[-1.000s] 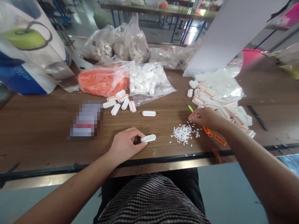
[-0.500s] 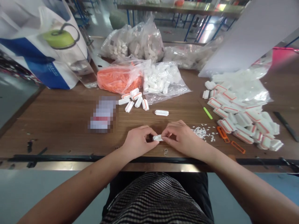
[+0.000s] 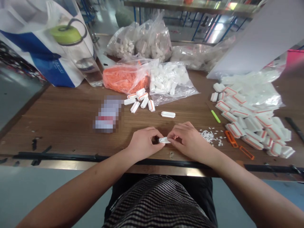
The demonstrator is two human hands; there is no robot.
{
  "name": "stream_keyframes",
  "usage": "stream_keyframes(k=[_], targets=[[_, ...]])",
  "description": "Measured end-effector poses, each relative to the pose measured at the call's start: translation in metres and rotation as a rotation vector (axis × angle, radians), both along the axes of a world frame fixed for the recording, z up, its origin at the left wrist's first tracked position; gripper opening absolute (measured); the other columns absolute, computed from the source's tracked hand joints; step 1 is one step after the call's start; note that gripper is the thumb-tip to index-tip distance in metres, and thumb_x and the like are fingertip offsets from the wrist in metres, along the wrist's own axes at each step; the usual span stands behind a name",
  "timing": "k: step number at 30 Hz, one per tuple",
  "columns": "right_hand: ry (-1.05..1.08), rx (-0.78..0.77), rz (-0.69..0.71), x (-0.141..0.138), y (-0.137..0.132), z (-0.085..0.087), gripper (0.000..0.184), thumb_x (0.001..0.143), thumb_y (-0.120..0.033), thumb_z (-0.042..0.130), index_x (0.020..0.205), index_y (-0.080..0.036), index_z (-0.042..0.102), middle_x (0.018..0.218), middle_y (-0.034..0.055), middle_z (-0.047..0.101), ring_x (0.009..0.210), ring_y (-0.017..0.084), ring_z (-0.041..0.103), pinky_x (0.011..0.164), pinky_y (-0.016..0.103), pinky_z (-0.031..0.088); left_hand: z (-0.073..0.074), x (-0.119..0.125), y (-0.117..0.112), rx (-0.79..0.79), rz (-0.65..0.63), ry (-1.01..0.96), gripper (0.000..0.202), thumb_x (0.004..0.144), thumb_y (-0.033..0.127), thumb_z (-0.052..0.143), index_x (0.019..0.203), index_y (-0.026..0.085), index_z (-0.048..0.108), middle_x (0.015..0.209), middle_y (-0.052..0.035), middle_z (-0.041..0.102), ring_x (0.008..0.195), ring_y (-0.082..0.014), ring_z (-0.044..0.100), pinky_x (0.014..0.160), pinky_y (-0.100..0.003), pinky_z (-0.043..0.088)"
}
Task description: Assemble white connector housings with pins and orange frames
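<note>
A small white plastic connector housing (image 3: 163,140) lies flat just above the table, pinched end to end between my left hand (image 3: 143,144) and my right hand (image 3: 188,138). Its top shows a row of tiny holes, partly hidden by my fingertips. To the right of my right hand is a loose heap of tiny white pins (image 3: 209,135). Two orange rectangular frames (image 3: 231,139) lie beyond it. A second white housing (image 3: 167,114) rests on the wood above my hands.
The brown wooden table (image 3: 59,126) also holds a pile of orange-trimmed white housings (image 3: 251,123), a green-handled pointed tool (image 3: 215,116), a pixelated packet (image 3: 106,115), and plastic bags of white parts (image 3: 169,79) and orange parts (image 3: 124,79). A printed bag (image 3: 47,47) stands at far left.
My right hand has moved left from the pin heap to the housing, and both hands now hold it. Over the last half second my hands barely moved, while the view drifted slightly.
</note>
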State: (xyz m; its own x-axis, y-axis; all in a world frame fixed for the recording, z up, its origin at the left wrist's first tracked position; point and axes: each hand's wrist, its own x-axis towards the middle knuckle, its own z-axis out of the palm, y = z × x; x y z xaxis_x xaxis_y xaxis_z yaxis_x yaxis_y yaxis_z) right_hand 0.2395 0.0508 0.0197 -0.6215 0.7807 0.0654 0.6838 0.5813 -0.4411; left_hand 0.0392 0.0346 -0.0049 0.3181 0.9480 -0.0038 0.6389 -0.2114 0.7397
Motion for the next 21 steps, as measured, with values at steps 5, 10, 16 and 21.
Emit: stream_keyframes(k=[5, 10, 16, 21], targets=[[-0.006, 0.054, 0.048, 0.000, -0.001, 0.004, 0.022, 0.092, -0.022, 0.052, 0.079, -0.022, 0.070, 0.070, -0.0002, 0.065, 0.071, 0.015, 0.057, 0.076, 0.034, 0.033, -0.002, 0.000, 0.000, 0.013, -0.001, 0.005, 0.008, 0.073, 0.024, 0.073, 0.081, 0.023, 0.073, 0.067, 0.0052, 0.057, 0.057, -0.0093, 0.046, 0.062, -0.024, 0.042], [0.030, 0.119, 0.048, 0.007, -0.006, 0.005, 0.023, 0.092, -0.023, 0.052, 0.091, -0.025, 0.074, 0.071, -0.0002, 0.066, 0.072, 0.016, 0.056, 0.074, 0.034, 0.033, -0.003, -0.001, 0.000, 0.013, -0.001, 0.006, 0.010, 0.073, 0.026, 0.073, 0.083, 0.024, 0.073, 0.068, 0.0049, 0.057, 0.057, -0.0093, 0.046, 0.060, -0.024, 0.041], [-0.116, 0.336, 0.066, -0.003, -0.018, -0.001, 0.024, 0.088, -0.022, 0.053, 0.073, -0.020, 0.070, 0.070, 0.0035, 0.066, 0.072, 0.019, 0.053, 0.075, 0.037, 0.034, -0.003, -0.001, 0.001, 0.003, -0.001, -0.020, 0.008, 0.073, 0.025, 0.073, 0.081, 0.023, 0.073, 0.068, 0.0048, 0.058, 0.055, -0.0086, 0.045, 0.058, -0.023, 0.039], [-0.019, 0.311, -0.030, 0.010, -0.017, -0.002, 0.024, 0.090, -0.025, 0.052, 0.083, -0.023, 0.074, 0.075, 0.0036, 0.070, 0.075, 0.020, 0.059, 0.075, 0.037, 0.039, -0.006, -0.004, 0.002, 0.044, -0.011, -0.001, 0.008, 0.075, 0.027, 0.072, 0.082, 0.023, 0.073, 0.068, 0.0044, 0.059, 0.055, -0.0089, 0.045, 0.057, -0.023, 0.037]])
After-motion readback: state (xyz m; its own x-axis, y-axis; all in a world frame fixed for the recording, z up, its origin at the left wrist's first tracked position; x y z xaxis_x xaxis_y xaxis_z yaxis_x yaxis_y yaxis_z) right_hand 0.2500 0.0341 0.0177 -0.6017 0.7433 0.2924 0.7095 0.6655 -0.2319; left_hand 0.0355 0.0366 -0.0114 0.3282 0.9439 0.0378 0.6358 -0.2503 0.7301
